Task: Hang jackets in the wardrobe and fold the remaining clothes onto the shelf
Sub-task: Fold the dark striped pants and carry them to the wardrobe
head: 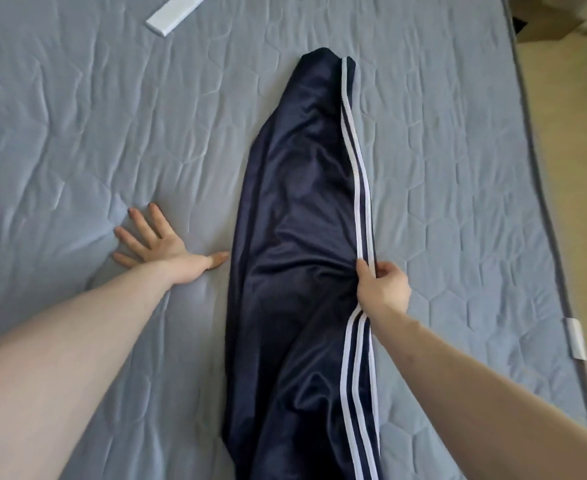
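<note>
pinching striped right seam of slick, floppy track pants (295, 237) with right hand (384, 289); left hand (160, 245) flat, fingers spread on mattress (77, 133); likely best gripped at the near end.

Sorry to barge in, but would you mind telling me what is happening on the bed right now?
A person is laying out a pair of navy track pants lengthwise on a grey-blue quilted mattress. The right hand pinches the white-striped side seam about midway along, while the left hand rests flat on the mattress beside the pants, not touching them. No fold has been made yet. A white strip lies near the far edge.
</note>
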`<state>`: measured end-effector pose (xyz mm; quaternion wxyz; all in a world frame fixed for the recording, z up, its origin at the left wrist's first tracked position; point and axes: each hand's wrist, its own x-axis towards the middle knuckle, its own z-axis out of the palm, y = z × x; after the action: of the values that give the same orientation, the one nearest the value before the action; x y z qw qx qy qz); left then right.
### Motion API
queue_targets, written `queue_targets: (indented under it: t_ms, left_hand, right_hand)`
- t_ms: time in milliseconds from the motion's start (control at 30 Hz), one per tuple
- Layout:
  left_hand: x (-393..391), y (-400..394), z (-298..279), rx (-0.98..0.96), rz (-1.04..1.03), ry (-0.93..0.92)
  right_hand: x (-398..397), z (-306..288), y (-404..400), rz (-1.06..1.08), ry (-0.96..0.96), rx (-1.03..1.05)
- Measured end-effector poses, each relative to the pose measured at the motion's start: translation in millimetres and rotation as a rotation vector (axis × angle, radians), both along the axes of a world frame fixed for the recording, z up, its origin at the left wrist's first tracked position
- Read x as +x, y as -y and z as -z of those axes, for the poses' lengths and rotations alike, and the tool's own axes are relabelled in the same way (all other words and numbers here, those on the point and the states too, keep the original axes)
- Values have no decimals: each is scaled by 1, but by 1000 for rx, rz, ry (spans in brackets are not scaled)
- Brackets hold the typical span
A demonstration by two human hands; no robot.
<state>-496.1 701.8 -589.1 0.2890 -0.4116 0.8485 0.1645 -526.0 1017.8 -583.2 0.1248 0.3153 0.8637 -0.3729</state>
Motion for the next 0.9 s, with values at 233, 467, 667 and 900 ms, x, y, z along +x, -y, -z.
queue_targets:
  t_ms: [233,467,667,900]
  left_hand:
    - [102,-35,1,36,54,-286]
    - [263,-122,-56,453,-312,-254]
    - [341,-175,-80,600,-374,-2]
    - [370,-195,-96,798,-395,136]
  right_hand:
    - [74,-37,-22,-109,200,-178]
    - [197,-58,-65,-258,570,-296]
    - [287,-73,-96,-237,685,-305]
    - [342,-89,-107,-66,729,-367]
